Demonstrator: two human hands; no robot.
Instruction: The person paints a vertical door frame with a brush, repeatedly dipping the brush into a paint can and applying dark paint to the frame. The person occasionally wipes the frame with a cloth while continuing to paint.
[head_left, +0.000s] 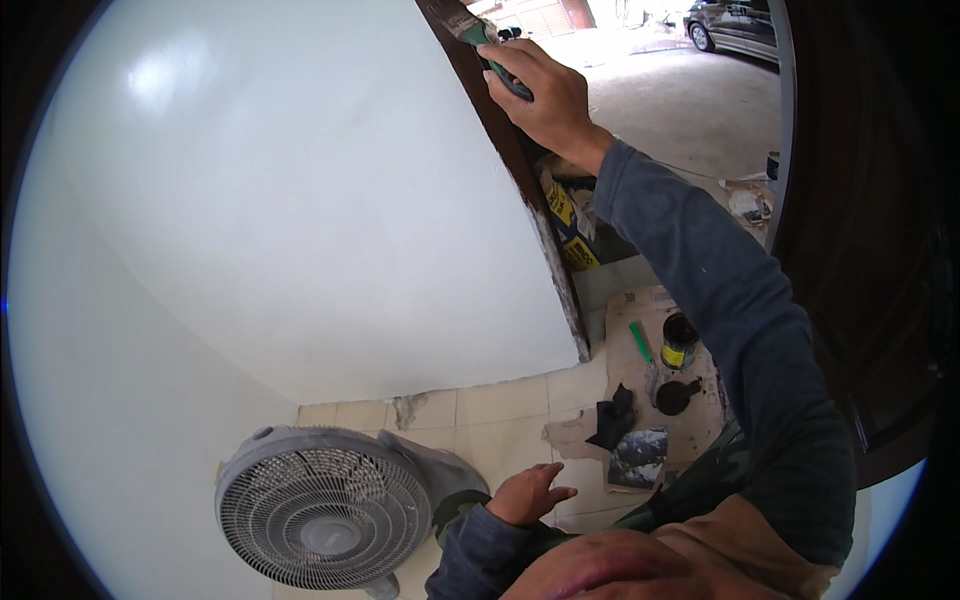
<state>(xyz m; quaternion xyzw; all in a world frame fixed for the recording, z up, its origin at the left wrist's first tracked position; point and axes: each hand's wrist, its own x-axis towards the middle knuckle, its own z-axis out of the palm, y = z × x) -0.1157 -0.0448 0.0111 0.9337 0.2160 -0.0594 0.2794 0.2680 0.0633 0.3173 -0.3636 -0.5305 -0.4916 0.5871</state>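
Observation:
My right hand (548,98) is raised on an outstretched arm, its fingers wrapped round the handle of a green-and-black flat-headed hand tool (478,36). The tool's greyish head meets the upper part of the dark brown door frame (492,125) at the white wall's edge. Whether that head is a blade or bristles I cannot make out. Low down, my left hand (527,494) hangs free with thumb and forefinger apart and nothing in it. It is nearest to the grey fan.
A round grey fan (325,510) stands by the white wall (330,220). On cardboard (630,305) sit an opened can (680,342), a dark round lid (677,397), a green-handled tool (640,342) and a black cloth (612,417). A car (735,27) is outside the doorway.

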